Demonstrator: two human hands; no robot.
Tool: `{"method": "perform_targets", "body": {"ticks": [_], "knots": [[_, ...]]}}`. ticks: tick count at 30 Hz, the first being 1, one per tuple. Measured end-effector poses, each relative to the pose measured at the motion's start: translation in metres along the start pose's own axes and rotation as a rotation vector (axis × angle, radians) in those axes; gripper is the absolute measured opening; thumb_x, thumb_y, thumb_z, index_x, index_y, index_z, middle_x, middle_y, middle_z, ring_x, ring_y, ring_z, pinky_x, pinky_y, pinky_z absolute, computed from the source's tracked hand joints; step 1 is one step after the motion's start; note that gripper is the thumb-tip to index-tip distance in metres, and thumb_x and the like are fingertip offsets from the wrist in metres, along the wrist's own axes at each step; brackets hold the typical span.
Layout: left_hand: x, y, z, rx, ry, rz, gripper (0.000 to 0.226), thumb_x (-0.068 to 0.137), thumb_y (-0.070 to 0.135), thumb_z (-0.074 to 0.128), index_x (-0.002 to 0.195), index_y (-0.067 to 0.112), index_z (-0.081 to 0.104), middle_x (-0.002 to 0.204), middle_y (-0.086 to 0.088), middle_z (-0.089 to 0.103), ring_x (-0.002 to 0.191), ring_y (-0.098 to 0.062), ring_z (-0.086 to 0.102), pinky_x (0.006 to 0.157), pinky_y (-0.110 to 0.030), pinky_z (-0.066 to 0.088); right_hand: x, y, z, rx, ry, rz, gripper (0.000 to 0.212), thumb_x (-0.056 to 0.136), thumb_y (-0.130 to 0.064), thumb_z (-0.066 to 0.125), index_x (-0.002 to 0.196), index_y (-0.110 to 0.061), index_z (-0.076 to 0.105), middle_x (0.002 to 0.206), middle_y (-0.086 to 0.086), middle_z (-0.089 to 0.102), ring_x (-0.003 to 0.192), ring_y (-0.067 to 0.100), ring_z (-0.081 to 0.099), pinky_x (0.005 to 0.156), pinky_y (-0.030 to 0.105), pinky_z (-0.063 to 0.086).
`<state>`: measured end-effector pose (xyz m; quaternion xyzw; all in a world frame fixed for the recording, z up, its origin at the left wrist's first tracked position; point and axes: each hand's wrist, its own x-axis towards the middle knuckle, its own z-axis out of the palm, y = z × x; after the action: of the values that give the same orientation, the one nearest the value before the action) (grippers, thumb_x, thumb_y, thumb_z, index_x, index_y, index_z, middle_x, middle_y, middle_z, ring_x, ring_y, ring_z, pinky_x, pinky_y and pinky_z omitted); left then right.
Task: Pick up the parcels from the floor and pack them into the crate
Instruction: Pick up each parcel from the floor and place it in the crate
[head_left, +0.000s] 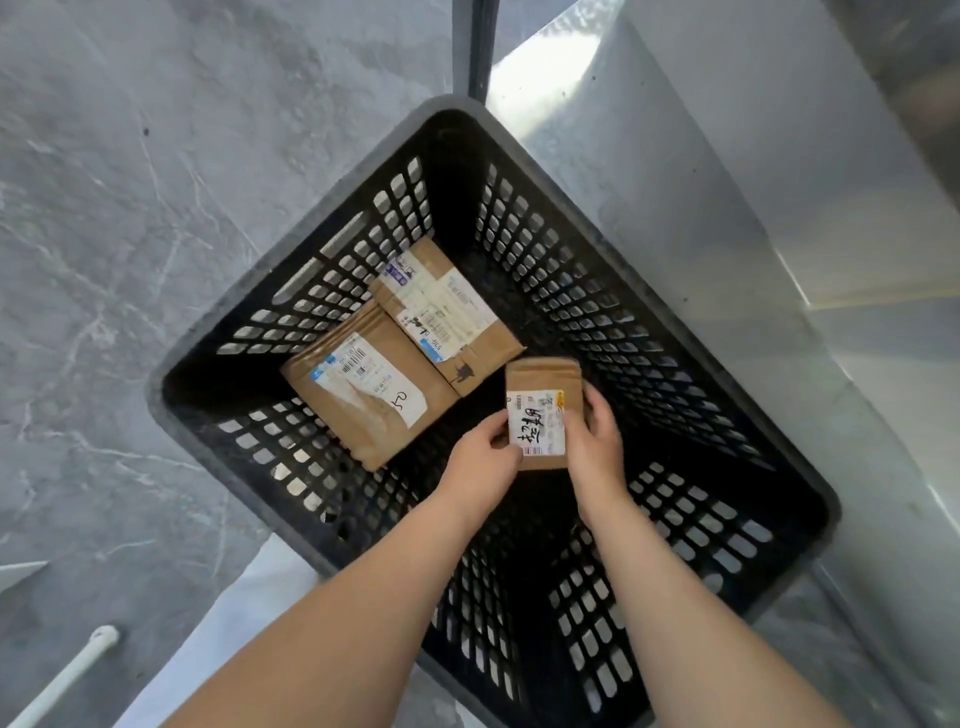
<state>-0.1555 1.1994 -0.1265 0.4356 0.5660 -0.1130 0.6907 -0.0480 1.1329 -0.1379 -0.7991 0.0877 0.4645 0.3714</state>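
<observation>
A black slatted plastic crate (691, 358) fills the middle of the view, seen from above. Two brown cardboard parcels with white labels lie flat on its bottom, side by side: one on the left (363, 389) and one behind it to the right (447, 312). Both my hands reach down into the crate and hold a small brown parcel (543, 379) with a white handwritten label. My left hand (483, 457) grips its left edge and my right hand (597, 436) grips its right edge. The small parcel sits just right of the two lying parcels.
Grey marbled floor (130, 208) surrounds the crate on the left. A pale grey wall or panel (779, 156) stands close to its right side. A dark vertical post (480, 47) rises behind the crate. A white tube (78, 670) lies at the lower left.
</observation>
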Motion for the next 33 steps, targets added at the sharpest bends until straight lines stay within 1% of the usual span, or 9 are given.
{"method": "perform_targets", "body": {"ticks": [4, 7, 14, 18, 25, 27, 29, 31, 33], "knots": [[0.006, -0.010, 0.010, -0.387, -0.080, -0.241, 0.061, 0.091, 0.003, 0.049, 0.138, 0.041, 0.047, 0.128, 0.004, 0.063, 0.124, -0.022, 0.054, 0.101, -0.039, 0.048, 0.022, -0.017, 0.003, -0.080, -0.130, -0.072, 0.041, 0.094, -0.015, 0.058, 0.128, -0.038, 0.058, 0.121, -0.003, 0.064, 0.097, 0.010, 0.068, 0.063, 0.020, 0.056], [0.019, -0.010, 0.019, -0.601, -0.161, -0.274, 0.069, 0.090, -0.002, 0.045, 0.147, 0.035, 0.037, 0.134, -0.002, 0.059, 0.128, -0.025, 0.050, 0.101, -0.042, 0.048, 0.039, -0.018, -0.002, -0.140, 0.005, -0.106, 0.041, 0.089, -0.010, 0.063, 0.122, -0.033, 0.060, 0.131, -0.001, 0.052, 0.107, 0.015, 0.061, 0.059, 0.014, 0.050], [0.039, 0.006, 0.046, -0.769, -0.208, -0.243, 0.071, 0.081, -0.007, 0.042, 0.144, 0.028, 0.045, 0.136, 0.001, 0.059, 0.133, -0.023, 0.047, 0.113, -0.040, 0.036, 0.047, 0.001, -0.008, -0.080, 0.168, -0.027, 0.064, 0.089, -0.001, 0.061, 0.145, -0.023, 0.037, 0.139, 0.007, 0.054, 0.122, 0.021, 0.057, 0.094, 0.031, 0.050], [0.032, 0.006, 0.029, -0.898, -0.044, -0.262, 0.058, 0.089, -0.007, 0.041, 0.146, 0.008, 0.040, 0.141, -0.012, 0.053, 0.127, -0.024, 0.054, 0.110, -0.039, 0.042, 0.043, -0.005, -0.005, 0.064, 0.198, 0.182, 0.072, 0.091, -0.005, 0.061, 0.151, -0.015, 0.021, 0.138, 0.013, 0.055, 0.126, 0.027, 0.055, 0.099, 0.038, 0.046], [0.026, 0.033, -0.022, -0.597, 0.510, -0.127, 0.040, 0.103, 0.020, 0.039, 0.140, 0.005, 0.042, 0.129, -0.011, 0.060, 0.112, -0.020, 0.062, 0.094, -0.033, 0.053, 0.040, -0.014, 0.005, 0.026, 0.118, 0.314, 0.049, 0.090, -0.010, 0.064, 0.134, -0.013, 0.043, 0.123, 0.010, 0.063, 0.108, 0.027, 0.064, 0.097, 0.044, 0.052], [0.038, 0.043, -0.036, -0.445, 0.497, -0.077, 0.053, 0.100, 0.039, 0.047, 0.146, 0.013, 0.038, 0.137, -0.003, 0.055, 0.119, -0.020, 0.057, 0.082, -0.027, 0.052, 0.041, -0.017, 0.008, 0.016, 0.122, 0.318, 0.046, 0.090, -0.011, 0.064, 0.132, -0.010, 0.045, 0.123, 0.010, 0.063, 0.109, 0.028, 0.062, 0.097, 0.043, 0.051], [0.052, 0.053, -0.050, -0.430, 0.433, -0.063, 0.073, 0.092, 0.053, 0.054, 0.151, 0.018, 0.028, 0.143, -0.001, 0.050, 0.127, -0.025, 0.053, 0.095, -0.037, 0.050, 0.042, -0.021, 0.008, 0.012, 0.120, 0.332, 0.048, 0.090, -0.013, 0.064, 0.133, -0.010, 0.044, 0.125, 0.011, 0.062, 0.110, 0.029, 0.061, 0.097, 0.044, 0.051], [0.066, 0.062, -0.062, -0.494, 0.353, -0.039, 0.078, 0.088, 0.043, 0.065, 0.152, 0.026, 0.024, 0.143, -0.003, 0.052, 0.126, -0.028, 0.054, 0.105, -0.048, 0.045, 0.044, -0.023, 0.006, 0.019, 0.109, 0.346, 0.053, 0.091, -0.013, 0.063, 0.139, -0.014, 0.039, 0.128, 0.010, 0.059, 0.115, 0.029, 0.059, 0.099, 0.045, 0.049], [0.081, 0.072, -0.067, -0.557, 0.228, -0.017, 0.080, 0.088, 0.018, 0.068, 0.150, 0.039, 0.024, 0.136, -0.003, 0.057, 0.117, -0.028, 0.061, 0.095, -0.051, 0.052, 0.046, -0.023, 0.004, 0.008, 0.097, 0.338, 0.057, 0.092, -0.012, 0.062, 0.143, -0.020, 0.036, 0.129, 0.008, 0.058, 0.117, 0.028, 0.058, 0.100, 0.043, 0.048]]}}
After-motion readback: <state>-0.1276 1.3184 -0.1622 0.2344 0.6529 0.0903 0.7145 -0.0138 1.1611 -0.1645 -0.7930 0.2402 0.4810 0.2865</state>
